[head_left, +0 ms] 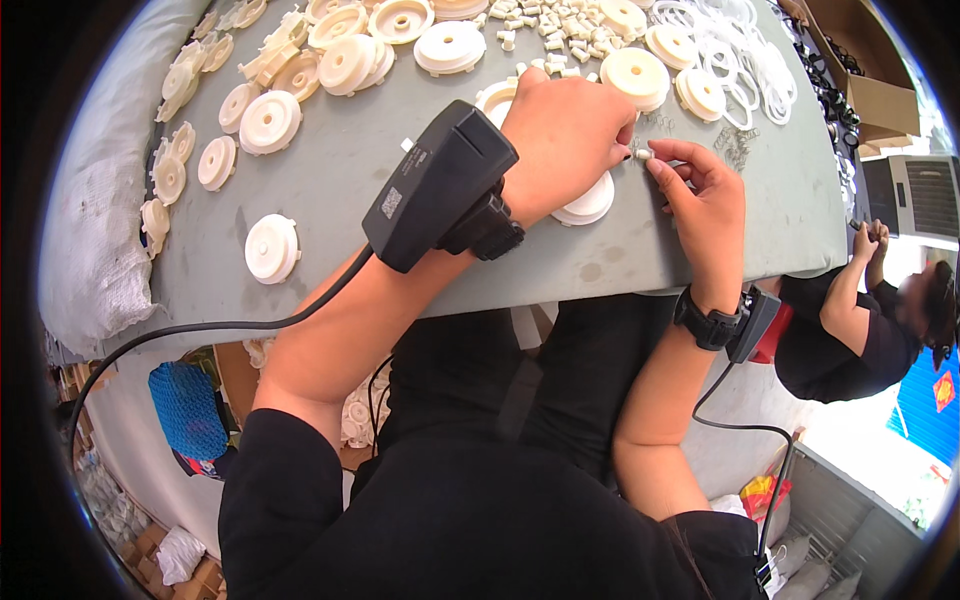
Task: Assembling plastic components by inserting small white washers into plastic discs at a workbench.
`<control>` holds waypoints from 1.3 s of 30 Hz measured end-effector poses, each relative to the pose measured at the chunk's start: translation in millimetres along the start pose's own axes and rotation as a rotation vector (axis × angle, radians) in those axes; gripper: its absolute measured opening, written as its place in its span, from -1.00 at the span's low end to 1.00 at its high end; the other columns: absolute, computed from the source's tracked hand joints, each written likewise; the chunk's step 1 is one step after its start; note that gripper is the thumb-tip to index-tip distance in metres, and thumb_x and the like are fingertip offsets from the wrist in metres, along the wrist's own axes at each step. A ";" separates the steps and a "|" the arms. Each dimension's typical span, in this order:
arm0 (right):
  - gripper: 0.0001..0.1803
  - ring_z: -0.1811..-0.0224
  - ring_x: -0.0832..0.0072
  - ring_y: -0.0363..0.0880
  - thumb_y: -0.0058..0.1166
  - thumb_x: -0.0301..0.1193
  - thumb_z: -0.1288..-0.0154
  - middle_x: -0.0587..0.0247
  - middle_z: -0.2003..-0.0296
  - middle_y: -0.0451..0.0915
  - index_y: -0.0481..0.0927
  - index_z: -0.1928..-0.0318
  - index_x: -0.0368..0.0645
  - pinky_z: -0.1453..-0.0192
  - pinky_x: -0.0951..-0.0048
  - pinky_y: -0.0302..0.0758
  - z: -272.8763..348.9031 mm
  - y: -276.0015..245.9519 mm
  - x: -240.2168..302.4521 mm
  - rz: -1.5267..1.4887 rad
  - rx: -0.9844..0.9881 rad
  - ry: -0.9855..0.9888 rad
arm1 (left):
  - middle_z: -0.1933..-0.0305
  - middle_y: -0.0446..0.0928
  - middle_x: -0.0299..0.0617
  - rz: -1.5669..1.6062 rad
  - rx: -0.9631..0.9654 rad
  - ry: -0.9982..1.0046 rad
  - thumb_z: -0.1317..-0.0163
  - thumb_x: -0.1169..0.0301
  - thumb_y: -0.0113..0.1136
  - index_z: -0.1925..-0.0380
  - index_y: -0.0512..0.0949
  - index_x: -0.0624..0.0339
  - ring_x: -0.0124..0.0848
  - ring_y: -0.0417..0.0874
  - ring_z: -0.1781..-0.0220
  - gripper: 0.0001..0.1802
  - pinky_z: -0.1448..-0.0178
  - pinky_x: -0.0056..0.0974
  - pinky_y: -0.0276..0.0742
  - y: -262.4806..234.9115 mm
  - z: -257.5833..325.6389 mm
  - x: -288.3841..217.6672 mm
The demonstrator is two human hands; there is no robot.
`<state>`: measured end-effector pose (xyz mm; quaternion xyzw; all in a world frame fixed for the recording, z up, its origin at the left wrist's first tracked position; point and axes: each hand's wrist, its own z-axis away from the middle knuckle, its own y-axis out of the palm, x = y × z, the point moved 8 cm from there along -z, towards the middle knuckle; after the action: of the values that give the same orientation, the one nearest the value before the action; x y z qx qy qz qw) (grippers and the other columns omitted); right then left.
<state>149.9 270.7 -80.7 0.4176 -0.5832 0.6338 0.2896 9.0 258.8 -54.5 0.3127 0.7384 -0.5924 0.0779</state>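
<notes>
Both hands meet at the grey table's [330, 180] near edge, the left hand [565, 140] pressing a cream disc [590, 203] flat while the right hand [705, 205] pinches a small white peg [644, 155] — mid-assembly, seemingly, with careful alignment needed next.

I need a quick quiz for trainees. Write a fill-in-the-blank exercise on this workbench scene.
1. The left hand rests on a white plastic ____ lying on the grey table.
2. The right hand pinches a small white ____ at its fingertips.
3. A black device is strapped to the left ____.
4. A heap of thin white ____ lies at the table's far right.

Missing words: disc; peg; wrist; rings
</notes>
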 end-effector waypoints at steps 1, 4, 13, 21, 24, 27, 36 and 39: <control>-0.81 0.49 0.68 0.45 0.13 -0.51 -0.08 0.28 0.43 0.59 0.61 0.24 -0.24 0.41 0.61 0.39 0.2 -0.2 1.5 0.013 -0.005 -0.008 | 0.49 0.58 -0.25 0.001 0.010 -0.010 -0.01 0.35 0.19 0.49 0.57 0.12 -0.30 0.59 0.37 -0.90 0.19 -0.20 0.33 1.3 -0.6 0.9; -0.82 0.50 0.69 0.44 0.13 -0.52 -0.09 0.31 0.44 0.59 0.61 0.24 -0.24 0.39 0.64 0.38 0.1 -0.4 4.4 0.029 -0.004 -0.036 | 0.50 0.57 -0.22 0.097 -0.005 -0.017 0.00 0.40 0.17 0.48 0.57 0.18 -0.28 0.59 0.37 -0.89 0.21 -0.23 0.42 3.2 -1.4 3.8; -0.79 0.48 0.73 0.42 0.17 -0.49 -0.09 0.37 0.46 0.57 0.60 0.22 -0.26 0.39 0.68 0.33 5.1 -2.3 -0.4 -0.193 0.013 0.040 | 0.47 0.59 -0.17 0.336 -0.035 -0.062 0.01 0.39 0.18 0.45 0.59 0.23 -0.33 0.61 0.38 -0.85 0.21 -0.29 0.47 0.7 3.6 12.4; -0.79 0.45 0.72 0.45 0.18 -0.49 -0.09 0.39 0.42 0.58 0.59 0.22 -0.25 0.38 0.68 0.34 6.2 -4.8 0.4 -0.322 -0.001 0.022 | 0.45 0.56 -0.31 0.258 -0.047 -0.009 -0.01 0.37 0.21 0.37 0.59 0.10 -0.38 0.55 0.26 -0.85 0.10 -0.23 0.22 -1.5 2.5 5.8; -0.79 0.44 0.71 0.46 0.18 -0.50 -0.08 0.37 0.40 0.59 0.58 0.22 -0.25 0.37 0.68 0.34 6.9 -6.4 0.3 -0.359 -0.002 0.009 | 0.46 0.55 -0.32 0.234 -0.122 0.127 0.00 0.38 0.22 0.37 0.59 0.08 -0.36 0.53 0.27 -0.85 0.11 -0.23 0.21 -6.4 2.9 -1.5; -0.81 0.44 0.68 0.48 0.17 -0.51 -0.08 0.33 0.39 0.60 0.58 0.24 -0.25 0.36 0.67 0.35 8.0 -9.9 -0.2 -0.411 0.017 -0.027 | 0.46 0.54 -0.28 0.316 -0.164 0.281 0.01 0.41 0.23 0.40 0.58 0.11 -0.31 0.53 0.31 -0.86 0.16 -0.24 0.29 -9.8 0.9 -8.7; -0.87 0.41 0.50 0.57 0.13 -0.58 -0.10 0.17 0.40 0.59 0.56 0.29 -0.29 0.34 0.55 0.48 16.6 -3.2 5.5 -0.738 0.189 -0.046 | 0.43 0.55 -0.19 0.503 -0.088 0.375 0.04 0.42 0.26 0.42 0.58 0.17 -0.26 0.54 0.30 -0.86 0.17 -0.27 0.40 -19.1 4.7 -20.4; -0.86 0.40 0.49 0.57 0.12 -0.58 -0.11 0.16 0.40 0.59 0.55 0.28 -0.31 0.31 0.53 0.51 16.1 2.3 2.7 -0.780 0.220 -0.041 | 0.36 0.54 -0.15 0.353 -0.138 0.289 0.04 0.38 0.28 0.38 0.56 0.18 -0.25 0.55 0.25 -0.80 0.15 -0.27 0.41 -40.0 1.5 -2.9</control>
<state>149.8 254.2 -80.0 0.6487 -0.3152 0.5265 0.4501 -11.2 252.2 -20.5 0.5125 0.7143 -0.4670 0.0952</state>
